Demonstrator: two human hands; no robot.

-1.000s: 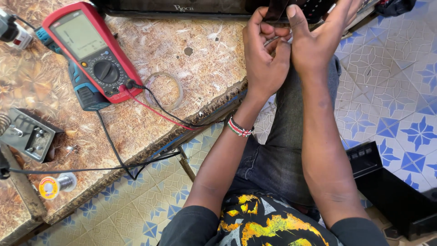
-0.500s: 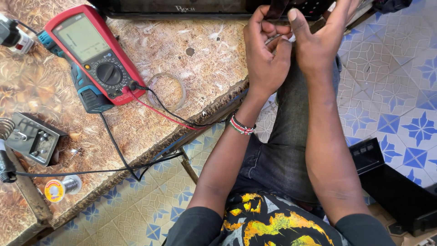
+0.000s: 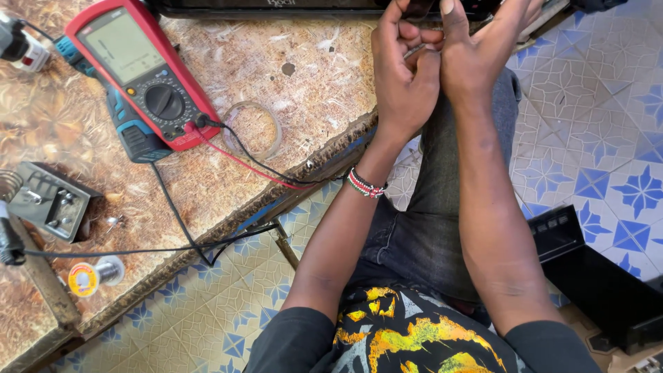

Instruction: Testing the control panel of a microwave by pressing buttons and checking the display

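Both hands are curled up tight together: left hand [image 3: 404, 76] and right hand [image 3: 476, 59] pinch 1 thin wire [image 3: 414, 50] between fingertips, just past the bench [image 3: 290, 131] edge. Red multimeter [image 3: 141, 76] lies well left.

We could not make out the small metal piece [image 3: 414, 50] pinched between our left hand [image 3: 404, 76] and right hand [image 3: 476, 55]; fingers covered most of it. At twelve o'clock, the dark device [image 3: 276, 7] ran off the frame's top edge.
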